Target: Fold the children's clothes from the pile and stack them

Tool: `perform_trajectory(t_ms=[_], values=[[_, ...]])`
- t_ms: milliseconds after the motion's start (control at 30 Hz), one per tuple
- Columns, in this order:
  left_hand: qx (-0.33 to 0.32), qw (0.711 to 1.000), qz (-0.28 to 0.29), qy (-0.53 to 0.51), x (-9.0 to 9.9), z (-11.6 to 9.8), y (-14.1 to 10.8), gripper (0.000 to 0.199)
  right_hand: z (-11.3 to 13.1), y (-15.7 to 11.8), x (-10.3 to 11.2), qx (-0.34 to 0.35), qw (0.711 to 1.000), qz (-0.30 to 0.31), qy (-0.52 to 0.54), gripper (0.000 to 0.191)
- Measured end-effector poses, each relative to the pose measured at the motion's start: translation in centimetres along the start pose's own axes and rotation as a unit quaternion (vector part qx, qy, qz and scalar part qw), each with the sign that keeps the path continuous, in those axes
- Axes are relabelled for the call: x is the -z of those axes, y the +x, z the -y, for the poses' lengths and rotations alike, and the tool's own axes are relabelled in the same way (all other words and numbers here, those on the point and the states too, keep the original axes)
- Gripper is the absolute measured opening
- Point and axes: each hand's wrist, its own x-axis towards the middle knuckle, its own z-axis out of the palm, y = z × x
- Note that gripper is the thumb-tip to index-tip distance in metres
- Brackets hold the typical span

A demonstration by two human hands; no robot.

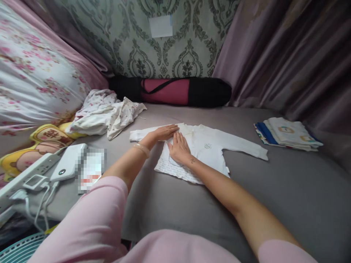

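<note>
A small white long-sleeved baby shirt (211, 146) lies spread on the grey sheet, its sleeves out to both sides. My left hand (166, 132) rests flat across its left shoulder, where the left sleeve begins, fingers stretched to the right. Just below, my right hand (179, 149) lies flat on the left front of the shirt, fingers pointing up and away from me. The fingertips of both hands are close together near the collar. Rows of small print show along the lower left hem, and a little printed motif sits on the right chest.
Folded clothes (287, 133) are stacked at the right. Crumpled patterned clothes (109, 113) lie at the back left, beside a yellow cartoon pillow (49, 137). A power bank (70, 160) and a power strip (30, 179) with cables sit left. A black and pink bag (167, 90) lies along the wall.
</note>
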Motion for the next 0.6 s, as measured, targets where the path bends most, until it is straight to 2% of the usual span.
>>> perform_trajectory(t_ms=[100,233,600], values=[[-0.005,1.000,0.013,0.002,0.2,0.3,0.0,0.053,0.6,-0.9,0.3,-0.003,1.000,0.024,-0.010,0.074],[-0.014,1.000,0.004,0.001,0.2,0.6,-0.1,0.054,1.6,-2.6,0.4,0.027,0.998,0.059,-0.015,0.073],[-0.012,1.000,0.012,-0.008,0.3,0.6,0.0,0.060,4.3,-6.8,-0.1,0.089,0.993,0.076,0.018,0.072]])
